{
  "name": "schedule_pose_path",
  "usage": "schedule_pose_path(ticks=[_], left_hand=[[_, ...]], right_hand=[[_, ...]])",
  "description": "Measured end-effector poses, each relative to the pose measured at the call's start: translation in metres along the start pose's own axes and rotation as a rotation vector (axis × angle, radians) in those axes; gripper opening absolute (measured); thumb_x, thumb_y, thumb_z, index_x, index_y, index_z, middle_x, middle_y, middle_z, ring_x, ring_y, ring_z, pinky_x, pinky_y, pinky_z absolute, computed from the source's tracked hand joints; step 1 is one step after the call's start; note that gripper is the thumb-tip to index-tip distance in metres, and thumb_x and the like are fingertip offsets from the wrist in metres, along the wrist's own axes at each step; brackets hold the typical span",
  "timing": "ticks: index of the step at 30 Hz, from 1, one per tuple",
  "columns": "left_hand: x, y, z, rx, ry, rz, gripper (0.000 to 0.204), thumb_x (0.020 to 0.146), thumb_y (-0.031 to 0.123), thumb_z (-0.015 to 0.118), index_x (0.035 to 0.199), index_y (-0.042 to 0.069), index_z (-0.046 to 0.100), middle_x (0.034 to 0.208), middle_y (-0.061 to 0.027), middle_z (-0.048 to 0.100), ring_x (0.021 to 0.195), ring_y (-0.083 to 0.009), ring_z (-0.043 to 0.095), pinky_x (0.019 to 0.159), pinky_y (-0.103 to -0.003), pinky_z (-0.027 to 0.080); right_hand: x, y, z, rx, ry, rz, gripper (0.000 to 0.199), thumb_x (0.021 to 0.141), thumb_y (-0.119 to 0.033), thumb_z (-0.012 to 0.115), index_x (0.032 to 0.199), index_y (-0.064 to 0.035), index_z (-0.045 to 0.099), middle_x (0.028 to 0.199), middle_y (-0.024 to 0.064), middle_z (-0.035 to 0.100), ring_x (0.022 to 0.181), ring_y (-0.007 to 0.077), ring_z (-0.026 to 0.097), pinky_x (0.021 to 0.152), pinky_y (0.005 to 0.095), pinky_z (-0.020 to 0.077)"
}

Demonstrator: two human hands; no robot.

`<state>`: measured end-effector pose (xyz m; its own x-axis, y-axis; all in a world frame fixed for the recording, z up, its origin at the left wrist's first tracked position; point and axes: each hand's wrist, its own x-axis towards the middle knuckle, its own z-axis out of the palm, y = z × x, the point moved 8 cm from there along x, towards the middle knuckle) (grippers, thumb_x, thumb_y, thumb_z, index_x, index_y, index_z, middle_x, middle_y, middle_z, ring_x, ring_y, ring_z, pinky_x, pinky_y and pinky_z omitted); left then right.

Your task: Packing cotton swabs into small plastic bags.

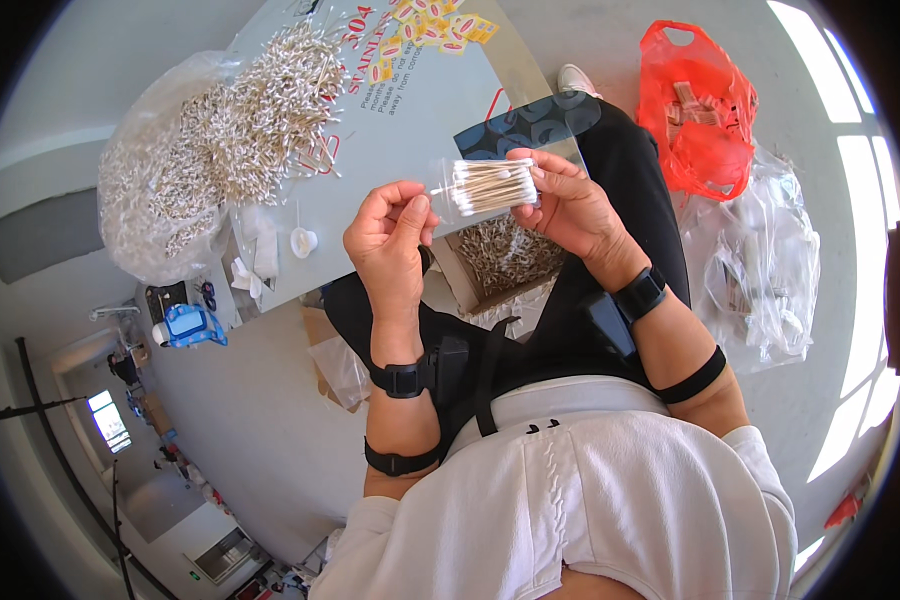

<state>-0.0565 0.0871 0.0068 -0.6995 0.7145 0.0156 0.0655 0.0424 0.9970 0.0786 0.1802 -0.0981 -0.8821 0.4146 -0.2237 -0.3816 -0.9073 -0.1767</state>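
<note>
A bundle of wooden cotton swabs [494, 186] with white tips lies in a small clear plastic bag, held up in front of me. My right hand [568, 198] grips its right end between thumb and fingers. At the left end, one cotton swab [443, 189] sticks out past the others. My left hand [394, 228] is closed in a pinch by that swab's tip, close to the bag's clear edge; the exact contact is partly hidden. Below the hands, a cardboard box [457, 272] of loose swabs sits between my legs.
On the table [390, 150], a big clear bag [135, 200] spills a heap of swabs [280, 110]. Small yellow-and-white packets [435, 28] lie at its far edge. A red plastic bag [710, 150] with bundles and a clear bag [765, 270] are on the floor, right.
</note>
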Motion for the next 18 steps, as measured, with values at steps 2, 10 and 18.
schedule_pose_path(ticks=[2, 10, 18], left_hand=[[-0.002, -0.006, -0.002, -0.035, 0.007, -0.017, 0.006, 0.082, 0.000, 0.064, 0.087, -0.003, 0.063, 0.073, -0.0020, 0.059, 0.057, -0.0067, 0.052, 0.049, -0.019, 0.041], [-0.010, -0.014, 0.000, -0.096, 0.121, -0.024, 0.012, 0.085, 0.008, 0.064, 0.089, -0.003, 0.063, 0.071, -0.0029, 0.057, 0.058, -0.0077, 0.048, 0.048, -0.020, 0.036], [-0.009, -0.029, 0.001, -0.166, 0.131, -0.210, 0.014, 0.085, 0.011, 0.065, 0.087, -0.003, 0.063, 0.069, -0.0014, 0.055, 0.057, -0.0070, 0.046, 0.047, -0.021, 0.035]], right_hand=[[0.001, 0.000, 0.000, 0.001, -0.021, -0.003, 0.026, 0.091, -0.011, 0.053, 0.116, -0.0026, 0.056, 0.098, 0.0103, 0.063, 0.071, 0.0184, 0.060, 0.063, 0.0259, 0.0513], [0.000, -0.001, 0.004, 0.021, -0.030, -0.017, 0.026, 0.090, -0.010, 0.055, 0.115, -0.0022, 0.056, 0.099, 0.0106, 0.063, 0.071, 0.0178, 0.060, 0.063, 0.0254, 0.0511], [0.000, -0.001, 0.003, -0.031, -0.032, -0.031, 0.028, 0.086, -0.004, 0.059, 0.113, -0.0025, 0.058, 0.100, 0.0097, 0.063, 0.074, 0.0165, 0.061, 0.065, 0.0255, 0.0522]])
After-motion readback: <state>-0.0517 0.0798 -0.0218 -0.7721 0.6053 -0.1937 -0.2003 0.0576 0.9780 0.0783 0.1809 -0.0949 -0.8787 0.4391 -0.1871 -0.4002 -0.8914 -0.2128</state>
